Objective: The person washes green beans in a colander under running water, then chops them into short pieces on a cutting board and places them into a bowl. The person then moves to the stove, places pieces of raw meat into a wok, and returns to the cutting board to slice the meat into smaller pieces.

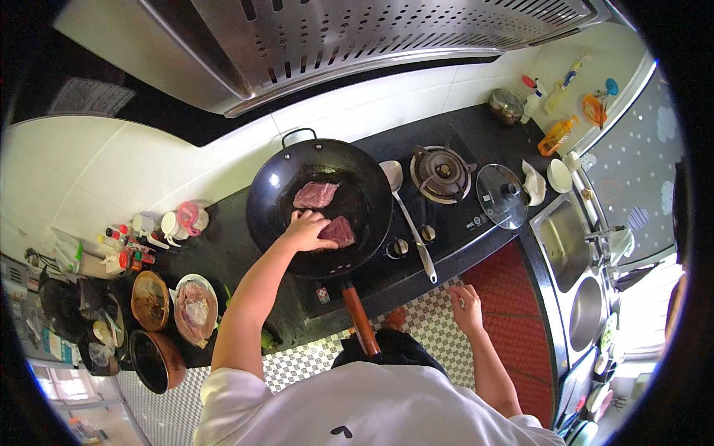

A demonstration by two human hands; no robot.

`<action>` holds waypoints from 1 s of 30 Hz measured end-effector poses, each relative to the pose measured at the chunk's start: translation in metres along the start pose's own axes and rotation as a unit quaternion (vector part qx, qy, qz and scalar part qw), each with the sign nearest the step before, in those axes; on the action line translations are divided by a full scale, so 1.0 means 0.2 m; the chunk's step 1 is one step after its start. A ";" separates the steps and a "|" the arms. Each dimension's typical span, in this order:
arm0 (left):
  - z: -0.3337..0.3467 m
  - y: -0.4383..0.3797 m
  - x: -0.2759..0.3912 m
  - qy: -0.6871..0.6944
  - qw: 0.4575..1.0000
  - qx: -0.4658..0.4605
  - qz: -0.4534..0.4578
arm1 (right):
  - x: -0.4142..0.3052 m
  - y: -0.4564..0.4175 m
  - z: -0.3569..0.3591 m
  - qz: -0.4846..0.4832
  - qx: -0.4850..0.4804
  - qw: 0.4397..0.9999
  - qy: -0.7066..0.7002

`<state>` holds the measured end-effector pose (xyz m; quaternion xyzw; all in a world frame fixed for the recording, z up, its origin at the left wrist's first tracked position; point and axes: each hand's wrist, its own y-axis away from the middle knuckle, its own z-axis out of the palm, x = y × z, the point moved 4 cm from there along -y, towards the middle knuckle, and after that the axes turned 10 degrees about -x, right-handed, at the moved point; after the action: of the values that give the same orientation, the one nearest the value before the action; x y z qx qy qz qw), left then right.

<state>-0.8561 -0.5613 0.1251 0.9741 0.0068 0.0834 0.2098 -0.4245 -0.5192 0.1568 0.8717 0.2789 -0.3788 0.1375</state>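
Note:
A black wok (268, 223) sits over the left burner, its wooden handle (361, 320) pointing towards me. Inside it lies a piece of raw red meat (317, 195). Closer to me is a second piece of raw red meat (339, 232). My left hand (305, 231) reaches down into the wok and grips the left side of this nearer piece, with the thumb along its lower edge. My right hand (467, 308) hangs in front of the counter, holding nothing, with loosely bent fingers. A metal spatula (413, 223) rests on the hob right of the wok.
A glass lid (499, 195) lies beside the bare right burner (442, 173). The range hood (357, 50) overhangs the back. To the left are a plate of raw meat (195, 312), a brown pot (159, 362) and spice jars (178, 223). A double sink (564, 240) is at right.

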 end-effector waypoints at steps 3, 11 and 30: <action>-0.12 -0.01 -0.06 0.006 0.995 0.101 -0.005 | 0.02 0.02 -0.01 0.002 0.005 1.000 0.018; -0.11 -0.19 -0.11 -0.010 0.971 0.191 -0.146 | 0.07 0.10 -0.04 0.040 0.035 0.998 0.029; 0.07 -0.30 -0.40 0.320 0.937 0.121 -0.068 | 0.10 0.11 -0.01 0.046 0.028 0.998 0.028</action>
<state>-0.9312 -0.5154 0.0750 0.9110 0.1495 0.3753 0.0823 -0.3994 -0.5274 0.1430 0.8976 0.2315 -0.3549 0.1219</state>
